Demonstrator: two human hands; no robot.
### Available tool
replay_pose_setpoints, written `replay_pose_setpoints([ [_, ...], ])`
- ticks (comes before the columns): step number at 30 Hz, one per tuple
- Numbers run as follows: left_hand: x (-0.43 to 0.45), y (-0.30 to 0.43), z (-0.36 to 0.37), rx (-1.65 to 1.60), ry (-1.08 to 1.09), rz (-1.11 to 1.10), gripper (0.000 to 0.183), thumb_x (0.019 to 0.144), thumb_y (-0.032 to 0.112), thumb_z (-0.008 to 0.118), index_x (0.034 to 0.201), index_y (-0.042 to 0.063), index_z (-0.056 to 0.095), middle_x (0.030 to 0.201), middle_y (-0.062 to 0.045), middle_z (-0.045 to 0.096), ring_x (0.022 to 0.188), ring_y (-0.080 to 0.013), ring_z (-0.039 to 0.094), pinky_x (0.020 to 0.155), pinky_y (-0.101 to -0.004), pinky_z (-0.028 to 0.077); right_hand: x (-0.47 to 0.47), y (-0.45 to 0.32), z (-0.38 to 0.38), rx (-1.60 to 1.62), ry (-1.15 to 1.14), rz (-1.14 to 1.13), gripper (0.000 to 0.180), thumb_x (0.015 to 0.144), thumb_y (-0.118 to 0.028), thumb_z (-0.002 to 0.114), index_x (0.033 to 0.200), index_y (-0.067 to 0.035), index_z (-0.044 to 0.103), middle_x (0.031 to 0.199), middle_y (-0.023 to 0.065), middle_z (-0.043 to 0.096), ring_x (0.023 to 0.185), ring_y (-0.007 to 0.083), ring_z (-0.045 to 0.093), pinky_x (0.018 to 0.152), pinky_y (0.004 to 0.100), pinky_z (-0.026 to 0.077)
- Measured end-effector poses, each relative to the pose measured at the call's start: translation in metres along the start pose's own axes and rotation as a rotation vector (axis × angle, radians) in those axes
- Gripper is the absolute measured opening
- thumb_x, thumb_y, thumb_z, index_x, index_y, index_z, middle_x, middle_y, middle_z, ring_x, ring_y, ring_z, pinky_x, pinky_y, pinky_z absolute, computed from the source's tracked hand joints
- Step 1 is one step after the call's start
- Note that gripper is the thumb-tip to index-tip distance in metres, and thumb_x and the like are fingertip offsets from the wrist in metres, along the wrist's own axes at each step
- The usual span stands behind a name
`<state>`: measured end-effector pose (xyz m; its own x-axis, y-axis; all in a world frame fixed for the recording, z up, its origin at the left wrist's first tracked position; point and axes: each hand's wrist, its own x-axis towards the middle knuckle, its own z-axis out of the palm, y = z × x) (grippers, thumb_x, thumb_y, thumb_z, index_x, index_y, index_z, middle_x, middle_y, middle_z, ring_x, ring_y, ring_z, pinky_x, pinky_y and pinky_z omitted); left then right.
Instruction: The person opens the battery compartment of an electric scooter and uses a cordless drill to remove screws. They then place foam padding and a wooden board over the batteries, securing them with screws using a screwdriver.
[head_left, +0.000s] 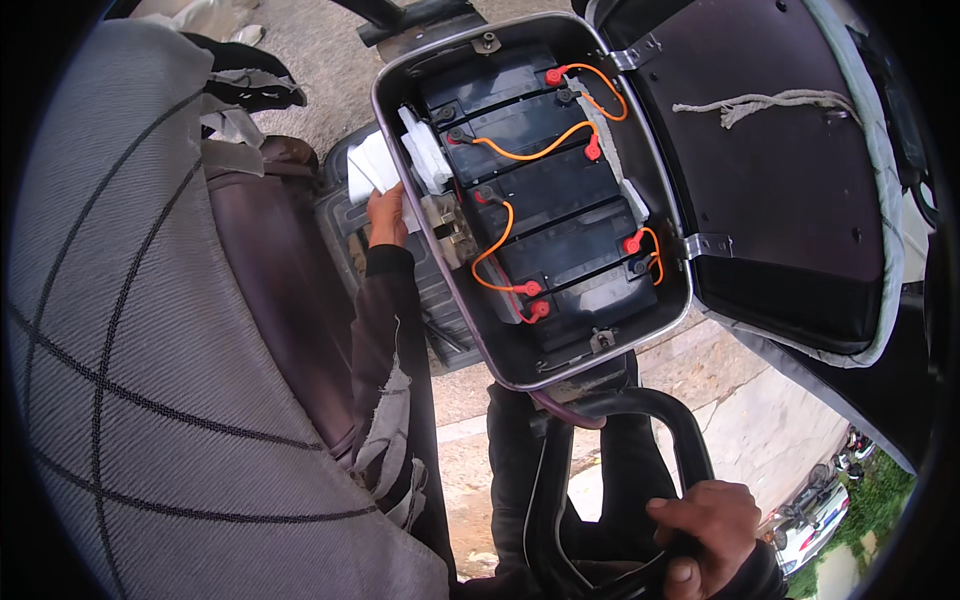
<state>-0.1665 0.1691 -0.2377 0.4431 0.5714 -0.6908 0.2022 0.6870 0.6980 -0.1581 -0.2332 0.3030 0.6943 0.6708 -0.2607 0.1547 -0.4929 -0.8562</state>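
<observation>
An open battery compartment (491, 364) with a metal rim holds several black lead-acid batteries (555, 184). Orange jumper cables (514, 156) with red and black terminal caps link them. White foam pieces (426, 154) are wedged along the sides. Beside the compartment's left wall, my left hand (387, 212) holds a white sheet (369, 166), perhaps foam or paper, over the ribbed floorboard (337, 225). Part of the sheet is hidden by the hand and the rim. At the lower right, my right hand (712, 525) grips a black tubular frame (686, 431).
The hinged seat (765, 172) is tipped up on the right, a cord (780, 101) hanging across its underside. Grey quilted fabric (150, 337) fills the left side. Dark trouser legs (514, 465) stand below the compartment. A white car (814, 525) is in the background.
</observation>
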Motion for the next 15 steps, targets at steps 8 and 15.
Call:
replay_pose_setpoints([
  [8,-0.079,0.032,0.025,0.613,0.254,0.423,0.047,0.079,0.018,0.082,0.116,-0.006,0.065,0.119,-0.018,0.066,0.104,-0.0282,0.066,0.091,-0.0390,0.051,-0.007,0.009,-0.005,-0.094,-0.058,0.008,0.038,0.089,-0.033,0.061,0.104,0.001,0.069,0.060,0.0004,0.060,0.049,0.0180,0.059,0.050,0.0315,0.044],
  [15,-0.353,0.039,-0.027,0.474,0.318,0.296,0.050,0.085,0.023,0.077,0.124,-0.004,0.061,0.115,-0.011,0.067,0.104,-0.0209,0.061,0.096,-0.0343,0.046,-0.003,0.012,-0.011,0.096,-0.219,0.095,0.039,0.080,-0.012,0.074,0.116,0.001,0.067,0.074,0.0082,0.063,0.054,0.0240,0.061,0.053,0.0342,0.049],
])
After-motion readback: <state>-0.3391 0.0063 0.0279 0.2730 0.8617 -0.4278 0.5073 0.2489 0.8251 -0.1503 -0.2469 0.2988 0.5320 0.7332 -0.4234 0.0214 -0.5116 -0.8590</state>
